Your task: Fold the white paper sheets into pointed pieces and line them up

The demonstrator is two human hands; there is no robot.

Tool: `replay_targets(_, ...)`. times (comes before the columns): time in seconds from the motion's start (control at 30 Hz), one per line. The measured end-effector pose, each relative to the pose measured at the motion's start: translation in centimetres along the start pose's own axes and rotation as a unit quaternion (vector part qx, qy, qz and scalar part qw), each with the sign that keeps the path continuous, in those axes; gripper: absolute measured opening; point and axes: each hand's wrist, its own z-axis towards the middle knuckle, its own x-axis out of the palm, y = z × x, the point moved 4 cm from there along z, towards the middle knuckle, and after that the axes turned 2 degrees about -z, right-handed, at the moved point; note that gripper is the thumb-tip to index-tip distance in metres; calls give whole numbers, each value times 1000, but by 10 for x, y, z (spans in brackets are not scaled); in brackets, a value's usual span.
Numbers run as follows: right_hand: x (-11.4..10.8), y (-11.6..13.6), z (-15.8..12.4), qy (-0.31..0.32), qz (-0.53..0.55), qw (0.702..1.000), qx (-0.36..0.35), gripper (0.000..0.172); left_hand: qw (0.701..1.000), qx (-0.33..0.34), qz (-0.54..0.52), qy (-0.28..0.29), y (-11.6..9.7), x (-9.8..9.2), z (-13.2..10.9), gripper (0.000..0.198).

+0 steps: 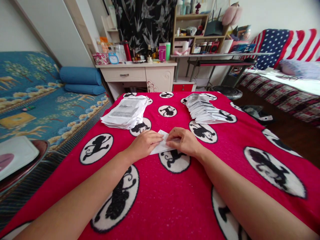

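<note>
Resting my left hand (143,144) on a white paper (159,148) and curling my right hand (185,140) over its other side, I cannot tell whether either pinches it, as my own fingers cover part. It lies on the red cloth (162,200), with a paper pile (125,110) beyond to the left, a fanned stack (205,110) to the right and a white cabinet (122,74) behind.

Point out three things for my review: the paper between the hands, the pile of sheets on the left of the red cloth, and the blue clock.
Paper (162,147), head view: its uncovered middle.
Pile of sheets (125,111), head view: top surface.
Blue clock (113,58), head view: its dial.
</note>
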Motion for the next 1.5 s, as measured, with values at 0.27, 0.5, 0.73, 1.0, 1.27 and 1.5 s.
replay_targets(0.27, -11, -8, -5, 106, 66, 990, -66, 34, 1000, -3, -6, 28, -13, -10, -1, 50)
replay_targets(0.5, -5, -17, 0, 42, 124, 991, 9, 17, 994, -64, -88, -33, 1, -3, -1, 25)
replay_targets(0.73, -3, -18, 1, -51, 14, 996, 68, 12, 979, -138, -132, -76, 12, -9, -1, 26)
replay_targets(1.0, -10, -20, -2, -92, -19, 992, 82, 24, 987, -107, -107, -46, 16, -12, -3, 31)
replay_targets(1.27, -12, -15, -2, -71, -118, 990, -7, 30, 994, -55, 77, 48, -6, -26, 2, 27)
replay_targets(1.5, -18, 11, -4, 26, -228, 973, 15, 26, 973, -52, 196, 115, -49, -31, 8, 30)
